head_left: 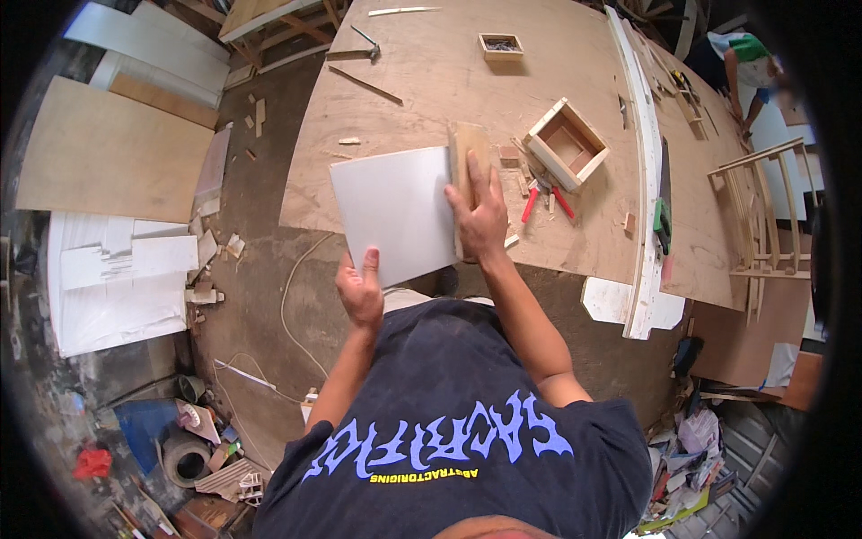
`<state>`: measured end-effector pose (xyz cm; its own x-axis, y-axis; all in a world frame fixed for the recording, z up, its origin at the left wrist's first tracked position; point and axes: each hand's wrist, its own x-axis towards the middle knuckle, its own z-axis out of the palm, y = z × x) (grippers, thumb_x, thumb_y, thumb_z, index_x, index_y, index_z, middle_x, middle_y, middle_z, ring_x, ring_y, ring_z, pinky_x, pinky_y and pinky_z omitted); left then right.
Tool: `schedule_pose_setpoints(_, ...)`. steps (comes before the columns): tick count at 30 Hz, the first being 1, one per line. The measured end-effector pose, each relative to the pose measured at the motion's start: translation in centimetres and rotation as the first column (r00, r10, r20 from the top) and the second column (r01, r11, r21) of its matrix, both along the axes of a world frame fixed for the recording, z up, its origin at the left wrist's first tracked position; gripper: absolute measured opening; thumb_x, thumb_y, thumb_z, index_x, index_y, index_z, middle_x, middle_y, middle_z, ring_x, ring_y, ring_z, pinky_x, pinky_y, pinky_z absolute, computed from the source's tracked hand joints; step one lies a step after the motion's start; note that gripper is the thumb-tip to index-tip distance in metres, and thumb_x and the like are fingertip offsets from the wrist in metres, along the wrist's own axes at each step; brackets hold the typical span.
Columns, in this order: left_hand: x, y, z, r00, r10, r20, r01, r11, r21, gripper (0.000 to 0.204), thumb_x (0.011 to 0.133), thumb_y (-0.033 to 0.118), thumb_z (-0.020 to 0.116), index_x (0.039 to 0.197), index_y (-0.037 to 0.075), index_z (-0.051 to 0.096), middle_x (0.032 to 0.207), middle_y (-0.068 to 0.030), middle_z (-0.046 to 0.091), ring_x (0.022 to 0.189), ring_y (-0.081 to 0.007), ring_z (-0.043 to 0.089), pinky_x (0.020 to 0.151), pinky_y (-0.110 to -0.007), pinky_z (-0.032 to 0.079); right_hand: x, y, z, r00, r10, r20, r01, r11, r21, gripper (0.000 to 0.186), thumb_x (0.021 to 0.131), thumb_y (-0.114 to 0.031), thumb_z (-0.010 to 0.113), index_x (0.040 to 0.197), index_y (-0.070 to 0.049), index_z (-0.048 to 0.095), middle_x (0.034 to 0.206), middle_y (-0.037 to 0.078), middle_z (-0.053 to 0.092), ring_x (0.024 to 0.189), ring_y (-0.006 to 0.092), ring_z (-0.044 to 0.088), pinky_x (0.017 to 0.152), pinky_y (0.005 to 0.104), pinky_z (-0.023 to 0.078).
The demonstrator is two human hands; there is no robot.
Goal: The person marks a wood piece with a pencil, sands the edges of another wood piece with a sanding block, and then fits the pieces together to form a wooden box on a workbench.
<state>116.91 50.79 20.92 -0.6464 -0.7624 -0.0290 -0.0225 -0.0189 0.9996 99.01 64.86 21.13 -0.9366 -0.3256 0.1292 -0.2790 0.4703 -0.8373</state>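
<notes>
A white-faced square panel (393, 211) is tilted over the near edge of the plywood-topped table (431, 81). My left hand (361, 289) grips its lower left edge, thumb on the white face. Along the panel's right edge lies a wooden block (469, 139), with my right hand (483, 214) closed around it and pressing it to that edge. The block's underside is hidden. Just right of my right hand are red-handled pliers (564, 204), small wood offcuts (509, 157) and an open wooden box (593, 160).
Farther back are a small box of nails (501, 54), a hammer (359, 52) and a thin stick (365, 85). A long white strip (642, 180) runs along the right. Stacked boards (112, 148) lie at left. A co-worker (741, 67) bends at far right. A cable (285, 296) crosses the floor.
</notes>
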Motion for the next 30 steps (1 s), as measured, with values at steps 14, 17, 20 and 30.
schedule_pose_setpoints(14, -2.0, -4.1, 2.8, 0.999, 0.049, -0.008, -0.049, 0.999, 0.005, 0.027, 0.106, 0.021, 0.068, 0.115, -0.004, 0.069, 0.106, -0.0099, 0.073, 0.098, -0.014, 0.064, 0.088, -0.029, 0.051, 0.8, 1.6, -4.2, 0.979, 0.194, 0.061, -0.196, 0.98, 0.022, 0.068, 0.097, -0.032, 0.069, 0.161, -0.022, 0.048, 0.157, 0.03, 0.047, 0.138, 0.0408, 0.056, 0.115, 0.0443, 0.046)
schedule_pose_setpoints(17, -2.7, -5.0, 3.7, 0.986, 0.032, -0.164, -0.023, 0.998, 0.06, 0.025, 0.106, 0.02, 0.067, 0.113, -0.004, 0.07, 0.105, -0.0081, 0.073, 0.096, -0.013, 0.064, 0.086, -0.028, 0.051, 0.0, 3.5, -8.6, 0.988, 0.03, 0.153, -0.033, 0.999, 0.022, 0.07, 0.097, -0.027, 0.07, 0.162, -0.015, 0.045, 0.159, 0.024, 0.048, 0.139, 0.0357, 0.055, 0.114, 0.0417, 0.046)
schedule_pose_setpoints(20, -3.0, -5.7, 4.4, 0.997, 0.04, -0.07, -0.047, 0.994, -0.098, 0.023, 0.107, 0.019, 0.065, 0.111, -0.003, 0.071, 0.103, -0.0069, 0.073, 0.096, -0.0131, 0.064, 0.085, -0.028, 0.051, -1.0, 4.7, -10.6, 0.965, -0.098, 0.243, 0.175, 0.931, -0.32, 0.071, 0.097, -0.028, 0.07, 0.161, -0.011, 0.045, 0.158, 0.024, 0.05, 0.14, 0.0328, 0.055, 0.116, 0.0398, 0.043)
schedule_pose_setpoints(30, -2.9, -6.4, 2.6, 0.992, -0.005, 0.125, 0.032, 0.976, -0.216, 0.026, 0.107, 0.021, 0.063, 0.111, -0.002, 0.072, 0.095, -0.0085, 0.075, 0.087, -0.0143, 0.064, 0.08, -0.031, 0.053, -0.3, 3.8, -6.3, 0.896, 0.0, 0.445, 0.219, 0.871, -0.441, 0.071, 0.099, -0.02, 0.067, 0.163, -0.005, 0.04, 0.155, 0.016, 0.052, 0.128, 0.0214, 0.055, 0.107, 0.0328, 0.045)
